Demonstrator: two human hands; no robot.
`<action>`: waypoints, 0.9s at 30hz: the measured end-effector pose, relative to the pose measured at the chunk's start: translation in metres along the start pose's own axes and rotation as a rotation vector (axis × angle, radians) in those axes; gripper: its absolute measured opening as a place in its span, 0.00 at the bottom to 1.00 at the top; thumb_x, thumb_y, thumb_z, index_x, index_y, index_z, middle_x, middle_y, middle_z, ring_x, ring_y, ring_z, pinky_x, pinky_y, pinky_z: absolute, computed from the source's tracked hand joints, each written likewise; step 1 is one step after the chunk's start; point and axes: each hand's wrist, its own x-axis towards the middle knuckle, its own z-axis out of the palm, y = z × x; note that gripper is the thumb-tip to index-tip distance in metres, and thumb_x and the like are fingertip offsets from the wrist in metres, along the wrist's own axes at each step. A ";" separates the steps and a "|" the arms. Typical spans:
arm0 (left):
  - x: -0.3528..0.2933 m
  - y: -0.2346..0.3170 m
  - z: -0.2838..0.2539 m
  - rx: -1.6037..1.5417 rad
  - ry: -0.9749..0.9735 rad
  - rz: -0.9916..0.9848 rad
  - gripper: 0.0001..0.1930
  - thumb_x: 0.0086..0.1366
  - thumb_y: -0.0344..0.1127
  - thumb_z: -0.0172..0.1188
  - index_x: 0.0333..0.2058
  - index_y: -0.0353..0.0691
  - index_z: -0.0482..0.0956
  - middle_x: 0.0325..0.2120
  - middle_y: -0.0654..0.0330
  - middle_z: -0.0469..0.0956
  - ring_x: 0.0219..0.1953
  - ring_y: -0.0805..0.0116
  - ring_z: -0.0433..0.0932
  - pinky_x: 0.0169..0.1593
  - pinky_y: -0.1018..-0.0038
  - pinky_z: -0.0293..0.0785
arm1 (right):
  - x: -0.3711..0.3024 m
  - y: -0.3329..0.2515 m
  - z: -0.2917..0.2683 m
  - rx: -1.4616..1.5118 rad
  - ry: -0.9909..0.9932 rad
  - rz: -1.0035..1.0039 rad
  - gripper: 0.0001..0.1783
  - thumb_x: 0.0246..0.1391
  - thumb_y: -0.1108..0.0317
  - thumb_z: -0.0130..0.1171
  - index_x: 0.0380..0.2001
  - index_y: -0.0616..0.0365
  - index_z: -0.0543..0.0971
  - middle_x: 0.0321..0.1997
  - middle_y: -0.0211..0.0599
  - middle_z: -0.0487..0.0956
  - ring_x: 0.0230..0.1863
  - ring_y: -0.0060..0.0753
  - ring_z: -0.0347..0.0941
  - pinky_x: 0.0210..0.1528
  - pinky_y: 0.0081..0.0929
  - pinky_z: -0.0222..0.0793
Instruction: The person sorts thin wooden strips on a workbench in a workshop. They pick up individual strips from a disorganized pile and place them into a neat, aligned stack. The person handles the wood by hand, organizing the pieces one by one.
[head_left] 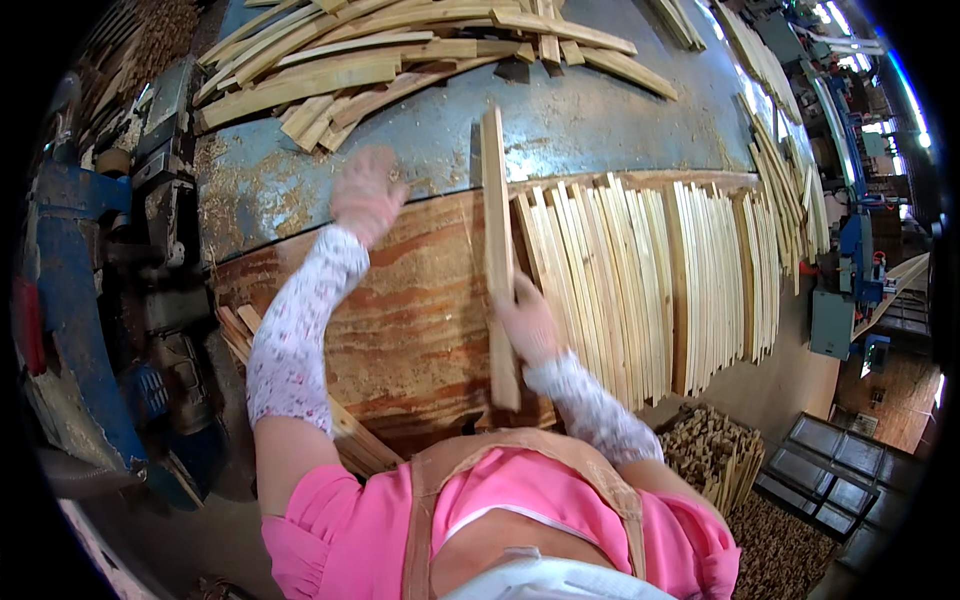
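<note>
My right hand [528, 322] is closed around the lower half of a long pale wooden strip [497, 215]. The strip lies lengthwise away from me, its far end over the blue-grey metal table [440, 140] and its near end close to my apron. Out to the left, my left hand [368, 192] is over the metal surface near its front edge, blurred by motion. Its fingers look apart, with nothing visible in them. Just right of the held strip, a row of similar wooden strips [610, 280] lies side by side on the brown wooden board [400, 310].
A loose heap of wooden strips [350, 75] covers the far part of the table. Blue and dark machinery [90, 250] stands at the left. Bundled sticks [710, 450] are below the board at the right. More strips [790, 190] lie at the far right.
</note>
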 end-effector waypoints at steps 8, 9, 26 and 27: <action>0.116 -0.084 0.014 0.428 0.183 -0.052 0.29 0.74 0.34 0.53 0.73 0.51 0.64 0.55 0.53 0.79 0.57 0.55 0.82 0.53 0.59 0.82 | -0.103 0.053 -0.071 -0.917 0.288 -0.417 0.29 0.52 0.67 0.71 0.59 0.53 0.80 0.60 0.46 0.78 0.61 0.59 0.73 0.67 0.58 0.68; 0.109 -0.078 0.017 0.415 0.102 -0.073 0.29 0.73 0.34 0.54 0.72 0.49 0.64 0.53 0.52 0.80 0.54 0.54 0.83 0.51 0.59 0.83 | -0.100 0.055 -0.073 -0.926 0.285 -0.442 0.30 0.52 0.66 0.72 0.60 0.53 0.79 0.61 0.46 0.78 0.61 0.60 0.73 0.67 0.59 0.68; -0.320 0.088 0.045 -2.532 -0.803 -0.576 0.34 0.72 0.35 0.64 0.72 0.37 0.63 0.51 0.48 0.84 0.48 0.56 0.86 0.51 0.62 0.85 | 0.029 -0.046 0.091 -0.016 -0.452 0.326 0.39 0.69 0.51 0.60 0.73 0.67 0.68 0.60 0.41 0.82 0.57 0.32 0.76 0.62 0.29 0.71; -0.328 0.099 0.048 -2.521 -0.675 -0.632 0.33 0.71 0.35 0.64 0.71 0.36 0.64 0.50 0.46 0.84 0.48 0.54 0.85 0.52 0.61 0.84 | 0.023 -0.037 0.092 0.049 -0.413 0.293 0.38 0.69 0.51 0.60 0.73 0.67 0.69 0.60 0.41 0.82 0.56 0.31 0.76 0.62 0.29 0.72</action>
